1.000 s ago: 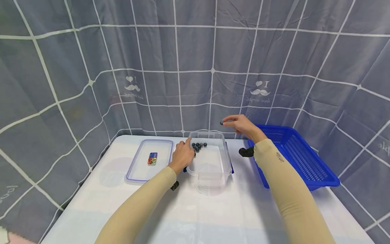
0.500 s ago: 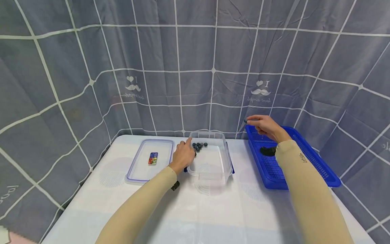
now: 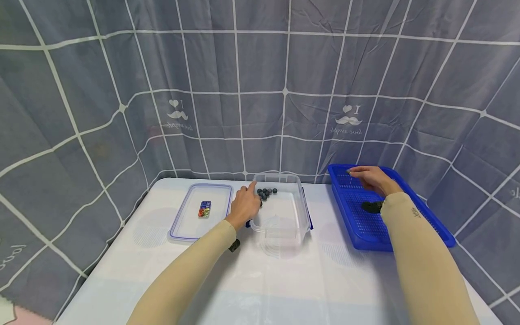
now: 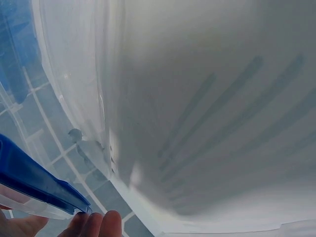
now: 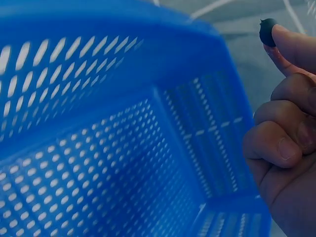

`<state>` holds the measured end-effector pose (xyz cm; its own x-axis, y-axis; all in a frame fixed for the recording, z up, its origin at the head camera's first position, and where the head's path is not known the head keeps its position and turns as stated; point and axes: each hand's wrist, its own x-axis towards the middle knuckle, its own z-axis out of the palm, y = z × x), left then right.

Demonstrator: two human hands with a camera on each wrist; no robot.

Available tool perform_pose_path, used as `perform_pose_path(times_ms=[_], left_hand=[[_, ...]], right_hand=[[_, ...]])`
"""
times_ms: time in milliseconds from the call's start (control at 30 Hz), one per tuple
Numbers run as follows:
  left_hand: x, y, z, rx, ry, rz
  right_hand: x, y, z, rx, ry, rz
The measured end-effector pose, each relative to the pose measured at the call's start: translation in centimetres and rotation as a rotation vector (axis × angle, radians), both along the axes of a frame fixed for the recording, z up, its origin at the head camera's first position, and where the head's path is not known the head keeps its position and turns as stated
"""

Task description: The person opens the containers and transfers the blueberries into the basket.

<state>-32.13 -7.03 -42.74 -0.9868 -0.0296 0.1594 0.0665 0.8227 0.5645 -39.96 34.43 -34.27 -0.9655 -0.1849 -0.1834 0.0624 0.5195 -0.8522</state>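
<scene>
A clear plastic container [image 3: 279, 223] stands mid-table with several small dark balls [image 3: 266, 192] at its far end. My left hand [image 3: 245, 204] holds the container's left rim, fingers curled over its edge. My right hand [image 3: 370, 177] is over the far end of a blue perforated basket [image 3: 367, 230] and pinches one small dark ball [image 5: 267, 31] at its fingertips; in the right wrist view that ball hangs above the basket's inside [image 5: 123, 163]. The left wrist view shows the container wall [image 4: 197, 123] close up with my fingertips [image 4: 94, 224] at the bottom edge.
The container's lid [image 3: 199, 216] lies flat on the white table [image 3: 260, 280] to the left, with a small colourful label [image 3: 204, 209] on it. A grey checked curtain [image 3: 260, 90] closes off the back and sides.
My right hand has carried the dark ball from above the clear container rightward and down over the blue basket. The left hand has stayed on the container's rim.
</scene>
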Motion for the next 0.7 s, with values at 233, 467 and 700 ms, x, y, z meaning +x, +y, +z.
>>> perform_pose_path(times_ms=[233,467,700], left_hand=[[0.1,0.1,-0.1,0.002,-0.002,-0.008],[0.2,-0.3,0.1,-0.002,-0.004,-0.007],[0.1,-0.2,0.4,0.005,-0.003,-0.025]], right_hand=[[-0.1,1.7,-2.2,0.023,-0.044,-0.037],[0.3,2.5,-3.5,0.015,-0.093,-0.078],[0.7,3.6,-3.7,0.102,-0.135,-0.186]])
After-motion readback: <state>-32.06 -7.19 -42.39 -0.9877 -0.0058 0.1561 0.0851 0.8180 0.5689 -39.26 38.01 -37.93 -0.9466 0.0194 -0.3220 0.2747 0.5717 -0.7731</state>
